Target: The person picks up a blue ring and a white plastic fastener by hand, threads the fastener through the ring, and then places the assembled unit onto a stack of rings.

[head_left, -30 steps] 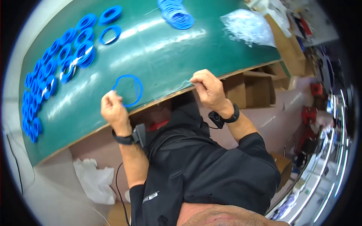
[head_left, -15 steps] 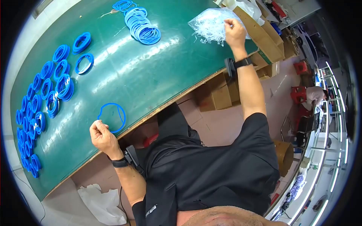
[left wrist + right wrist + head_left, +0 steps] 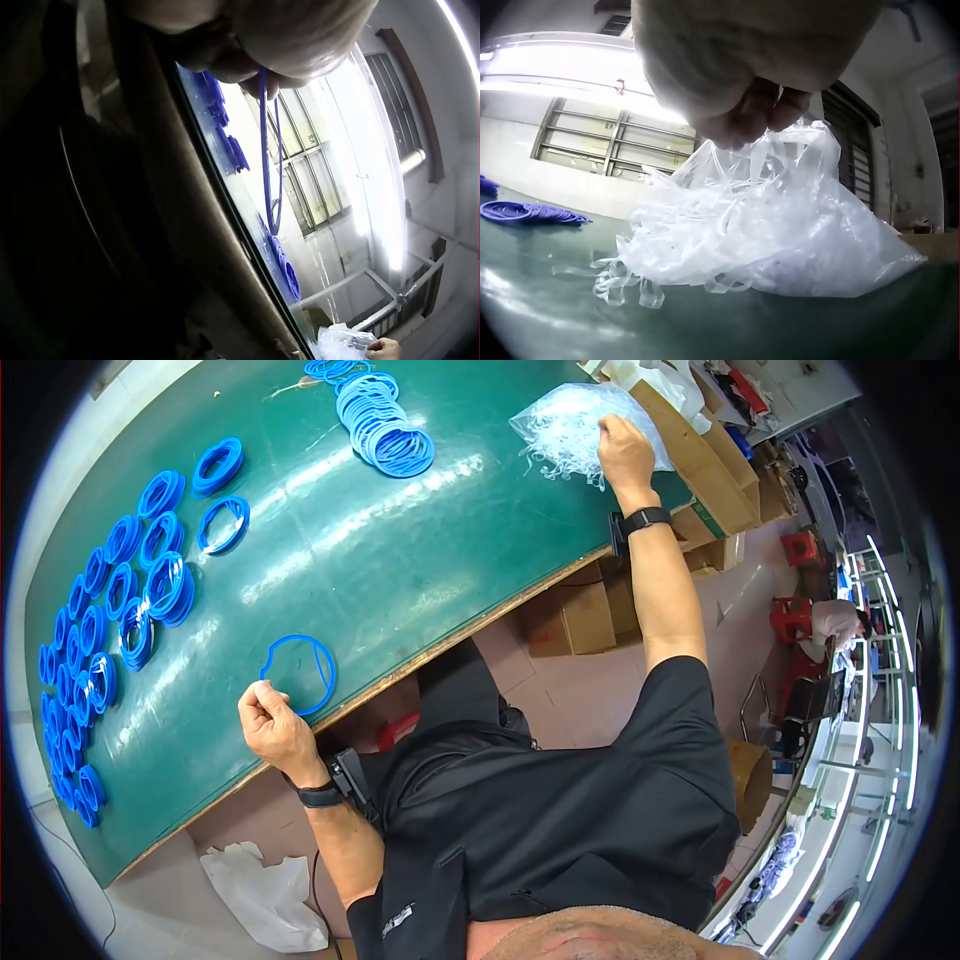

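Note:
My left hand (image 3: pixel 277 732) pinches a single blue ring (image 3: pixel 330 665) between thumb and fingers near the table's front edge; the left wrist view shows the ring (image 3: pixel 265 157) hanging from the fingertips. My right hand (image 3: pixel 627 458) is at the clear plastic bag (image 3: pixel 590 425) of thin clear strips. In the right wrist view the curled fingers of the right hand (image 3: pixel 757 112) touch the top of the strips (image 3: pixel 705 225); whether they pinch one is hidden.
Bundles of blue rings (image 3: pixel 170 585) cover the left of the green table (image 3: pixel 340 570). An overlapping row of rings (image 3: pixel 385 435) lies at the back. Cardboard boxes (image 3: pixel 690 455) stand beyond the bag at the right. Another person (image 3: pixel 835 622) sits far right.
From near the table's front edge, my right hand has moved right and away to the bag of strips. My left hand still holds the blue ring; the head view has shifted.

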{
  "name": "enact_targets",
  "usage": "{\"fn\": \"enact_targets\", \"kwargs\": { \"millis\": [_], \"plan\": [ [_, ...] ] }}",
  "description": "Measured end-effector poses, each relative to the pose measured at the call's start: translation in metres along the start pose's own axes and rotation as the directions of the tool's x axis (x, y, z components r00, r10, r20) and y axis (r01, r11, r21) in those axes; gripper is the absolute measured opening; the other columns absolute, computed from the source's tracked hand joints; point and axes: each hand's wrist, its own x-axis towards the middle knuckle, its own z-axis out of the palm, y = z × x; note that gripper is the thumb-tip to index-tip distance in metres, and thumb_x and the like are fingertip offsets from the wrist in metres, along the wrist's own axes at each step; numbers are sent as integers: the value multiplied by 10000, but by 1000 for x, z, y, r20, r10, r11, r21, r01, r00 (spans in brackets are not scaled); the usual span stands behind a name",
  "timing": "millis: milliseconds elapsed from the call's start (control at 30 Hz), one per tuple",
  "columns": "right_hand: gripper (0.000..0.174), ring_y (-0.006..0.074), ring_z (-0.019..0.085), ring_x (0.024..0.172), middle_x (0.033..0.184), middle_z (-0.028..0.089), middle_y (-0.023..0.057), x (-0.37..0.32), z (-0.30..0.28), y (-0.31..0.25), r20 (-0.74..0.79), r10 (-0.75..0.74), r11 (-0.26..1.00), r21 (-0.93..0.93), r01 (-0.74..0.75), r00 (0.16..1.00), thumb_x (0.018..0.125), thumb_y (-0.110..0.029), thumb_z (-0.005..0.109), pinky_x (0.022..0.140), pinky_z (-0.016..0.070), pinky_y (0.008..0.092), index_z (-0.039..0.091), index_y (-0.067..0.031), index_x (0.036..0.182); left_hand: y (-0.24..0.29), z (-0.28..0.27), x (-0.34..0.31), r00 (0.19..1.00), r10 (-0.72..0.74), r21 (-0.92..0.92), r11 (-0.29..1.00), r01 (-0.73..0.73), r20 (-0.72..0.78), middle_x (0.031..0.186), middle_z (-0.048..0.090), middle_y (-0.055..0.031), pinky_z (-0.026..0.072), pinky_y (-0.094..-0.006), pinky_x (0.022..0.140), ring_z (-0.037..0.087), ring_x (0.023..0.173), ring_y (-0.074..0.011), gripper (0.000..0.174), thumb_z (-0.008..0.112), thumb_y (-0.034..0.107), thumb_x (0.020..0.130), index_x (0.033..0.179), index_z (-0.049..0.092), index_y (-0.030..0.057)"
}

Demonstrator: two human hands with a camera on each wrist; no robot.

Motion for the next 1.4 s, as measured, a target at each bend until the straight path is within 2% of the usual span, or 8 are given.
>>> {"fn": "enact_targets", "kwargs": {
  "millis": [133, 233, 800, 900, 967, 1100, 1300, 1400],
  "plan": [
    [96, 347, 743, 995, 1025, 775, 61, -9, -4, -4, 191, -36, 989, -137, 63, 981, 983, -144, 712, 878, 588, 470, 804, -126, 1005, 0, 0, 0, 1000, 13, 13, 1000, -13, 7, 799, 621, 16, 434, -235, 642, 535, 717, -54, 211, 665, 201, 1138, 1061, 706, 9],
    [165, 337, 725, 1075, 1096, 757, 84, -5, -12, 0, 167, -61, 987, -138, 85, 984, 931, -83, 643, 909, 583, 480, 797, -109, 983, 1, 1, 0, 1000, 28, 25, 999, -28, -1, 792, 621, 21, 416, -228, 630, 518, 706, -47, 213, 659, 200, 1141, 1068, 715, 8],
    [235, 351, 720, 1073, 1154, 739, 111, 5, -52, 7, -73, 4, 993, -121, -13, 997, 987, -89, 668, 924, 592, 458, 801, -116, 1179, 6, 1, 0, 999, 47, 62, 997, -48, 20, 792, 630, 19, 446, -239, 642, 541, 708, -56, 208, 657, 201, 1139, 1069, 719, 15],
    [219, 316, 730, 965, 1091, 744, 113, -3, -63, -37, -212, -54, 998, 29, 62, 976, 981, -70, 698, 840, 593, 418, 793, -97, 1177, 3, 1, 0, 999, 40, 76, 996, -41, 22, 811, 651, 11, 461, -233, 656, 560, 728, -55, 203, 657, 194, 1138, 1084, 729, 12],
    [239, 271, 721, 844, 1035, 749, 108, -23, -75, -95, -10, 17, 961, 276, -14, 1000, 964, -50, 742, 748, 575, 378, 783, -85, 1197, 3, 7, 0, 999, 44, 32, 998, -45, 21, 811, 651, 11, 467, -234, 662, 561, 731, -55, 199, 659, 191, 1136, 1084, 729, 12],
    [292, 267, 709, 808, 1025, 745, 118, -75, -92, -218, 306, -280, 721, 693, -11, 910, 914, -39, 812, 713, 569, 379, 775, -76, 1201, 12, 2, -2, 999, 19, 29, 999, -21, 41, 812, 655, 14, 477, -234, 669, 567, 736, -53, 187, 658, 180, 1134, 1079, 731, 18],
    [390, 302, 700, 856, 1031, 703, 98, -116, -94, -341, 47, -617, 305, 934, 185, 785, 836, -78, 863, 724, 572, 413, 739, -94, 1205, 11, 1, -5, 999, 10, -80, 997, -7, 34, 808, 667, 9, 473, -228, 665, 586, 731, -55, 191, 656, 180, 1139, 1083, 727, 12],
    [360, 284, 685, 844, 1000, 665, 84, -122, -96, -370, 5, -708, 278, 921, 273, 706, 845, -87, 830, 728, 562, 406, 728, -99, 1191, 13, 1, 0, 999, -10, -163, 986, 17, 46, 805, 672, 5, 469, -226, 662, 590, 725, -55, 193, 652, 181, 1143, 1091, 725, 10]
  ]
}}
